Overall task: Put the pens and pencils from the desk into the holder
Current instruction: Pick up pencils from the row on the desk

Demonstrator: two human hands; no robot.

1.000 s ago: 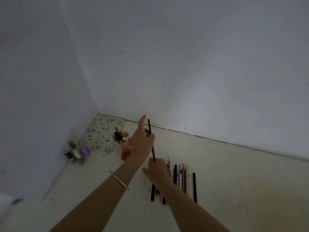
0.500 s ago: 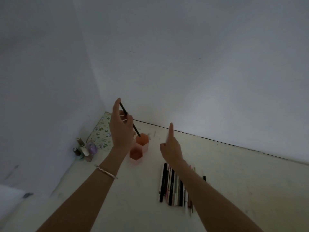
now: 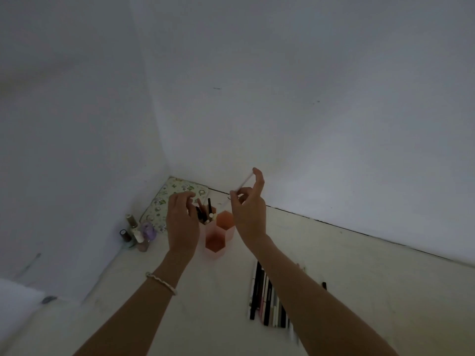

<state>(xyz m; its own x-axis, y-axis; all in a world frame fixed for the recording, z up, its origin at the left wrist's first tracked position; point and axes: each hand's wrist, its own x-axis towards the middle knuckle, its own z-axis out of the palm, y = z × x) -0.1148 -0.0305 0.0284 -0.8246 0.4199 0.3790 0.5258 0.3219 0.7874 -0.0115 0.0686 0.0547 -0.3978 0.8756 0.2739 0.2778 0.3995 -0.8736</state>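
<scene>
An orange-pink holder [image 3: 219, 236] made of hexagonal cups stands near the desk's back corner. Its rear left cup holds several pens [image 3: 205, 214]. My left hand [image 3: 181, 222] hovers just left of the holder, fingers loosely curled, with nothing in it. My right hand [image 3: 250, 209] is raised above and right of the holder and pinches a thin white pen [image 3: 241, 187], tilted with its lower tip toward the cups. A row of black, white and pink pens and pencils [image 3: 267, 299] lies on the desk, partly hidden under my right forearm.
A floral pouch [image 3: 177, 191] lies in the corner behind the holder. Several small nail polish bottles [image 3: 137, 232] stand against the left wall. White walls close the desk [image 3: 359, 278] at the back and left.
The black pen that my left hand carried now stands in the holder, and that hand is free. My right hand has lifted a white pen from the row toward the holder.
</scene>
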